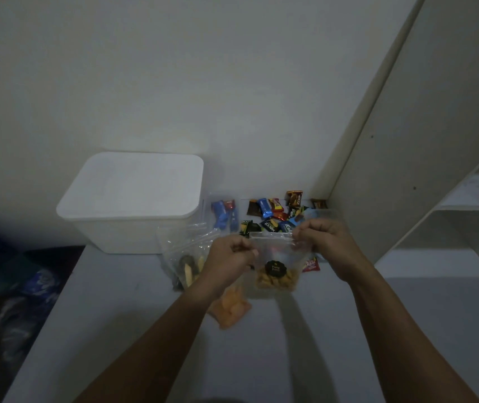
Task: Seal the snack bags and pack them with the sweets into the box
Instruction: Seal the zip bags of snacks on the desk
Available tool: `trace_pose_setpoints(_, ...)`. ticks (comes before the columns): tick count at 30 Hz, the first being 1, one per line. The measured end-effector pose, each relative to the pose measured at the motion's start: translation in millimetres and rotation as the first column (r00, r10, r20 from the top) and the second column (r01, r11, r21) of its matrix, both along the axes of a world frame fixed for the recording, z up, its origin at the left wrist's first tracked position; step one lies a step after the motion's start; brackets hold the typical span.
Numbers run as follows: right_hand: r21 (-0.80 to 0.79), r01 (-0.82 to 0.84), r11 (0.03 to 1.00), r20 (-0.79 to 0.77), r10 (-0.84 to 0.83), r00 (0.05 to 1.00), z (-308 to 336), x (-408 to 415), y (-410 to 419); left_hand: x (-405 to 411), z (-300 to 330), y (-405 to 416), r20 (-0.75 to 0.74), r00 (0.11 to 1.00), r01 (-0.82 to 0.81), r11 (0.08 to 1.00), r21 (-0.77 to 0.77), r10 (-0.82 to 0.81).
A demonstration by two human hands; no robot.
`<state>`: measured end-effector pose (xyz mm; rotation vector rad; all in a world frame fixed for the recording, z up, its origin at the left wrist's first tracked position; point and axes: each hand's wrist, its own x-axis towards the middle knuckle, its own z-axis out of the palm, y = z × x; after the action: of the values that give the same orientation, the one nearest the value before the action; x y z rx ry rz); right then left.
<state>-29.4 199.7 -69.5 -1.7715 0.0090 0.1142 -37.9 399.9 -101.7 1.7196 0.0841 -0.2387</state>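
Both grips pinch the bag's (274,267) top corners, left hand (229,261) and right hand (327,247), just over the bench (261,344).
Early stage, I judge: box (129,202) lidded behind-left, other bags (184,257) unpacked, sweets (273,215) loose behind.

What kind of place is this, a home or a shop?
Probably a home, perhaps a bedroom: a white table against a bare wall, open shelves on the right, and patterned cloth like bedding on the left.

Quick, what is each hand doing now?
Left hand: pinches the top edge of the clear snack bag.
Right hand: pinches the same edge.
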Motion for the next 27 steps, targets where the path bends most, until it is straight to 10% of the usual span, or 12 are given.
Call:
trace_pose_setpoints(11, -0.226, -0.176, 0.958, -0.33, 0.094, 0.939, -99, -9, 30, -46, -74, 18, -0.294, 0.933, -0.188, 0.978, 0.089, 0.206)
trace_pose_setpoints(27, -0.384, -0.117, 0.916, -0.149, 0.063, 0.987, -76, 32, 84, -9, -39, 99, -0.146, 0.922, -0.338, 0.929, 0.152, 0.359)
